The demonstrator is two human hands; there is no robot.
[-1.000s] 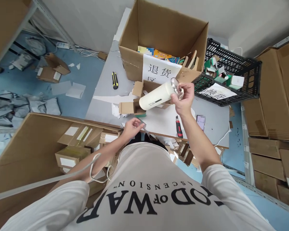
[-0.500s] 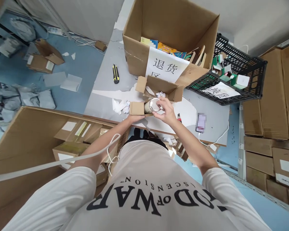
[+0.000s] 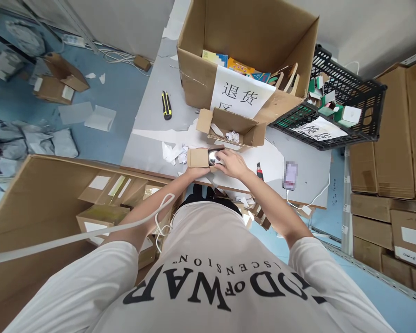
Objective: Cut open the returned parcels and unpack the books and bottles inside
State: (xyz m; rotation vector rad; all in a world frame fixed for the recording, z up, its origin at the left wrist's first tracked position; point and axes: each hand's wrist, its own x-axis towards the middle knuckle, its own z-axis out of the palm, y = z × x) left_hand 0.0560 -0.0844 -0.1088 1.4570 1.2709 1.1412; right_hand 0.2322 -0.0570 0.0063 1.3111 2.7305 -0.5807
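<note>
A small cardboard box (image 3: 198, 158) with its flap folded out is held near the table's front edge. My left hand (image 3: 197, 173) is closed round its left and near side, the fingers partly hidden beneath it. Inside the box sits a round cylinder with a shiny silver end (image 3: 213, 157); whether it is a cup or a can I cannot tell. The fingertips of my right hand (image 3: 231, 163) grip its silver end at the box opening. Just beyond stands an open carton (image 3: 236, 123) with crumpled paper in it.
A large box of books (image 3: 197, 76) stands at the back, beside a black crate (image 3: 367, 111). On the table lie a yellow-black cutter (image 3: 167, 106), a red cutter (image 3: 260, 171), torn paper (image 3: 173, 153) and a phone (image 3: 290, 175) on a cable. A big carton (image 3: 38, 208) adjoins the left side.
The cylinder has gone down into the small box, where only its silver end shows. My right hand has moved down with it. My left hand still holds the box.
</note>
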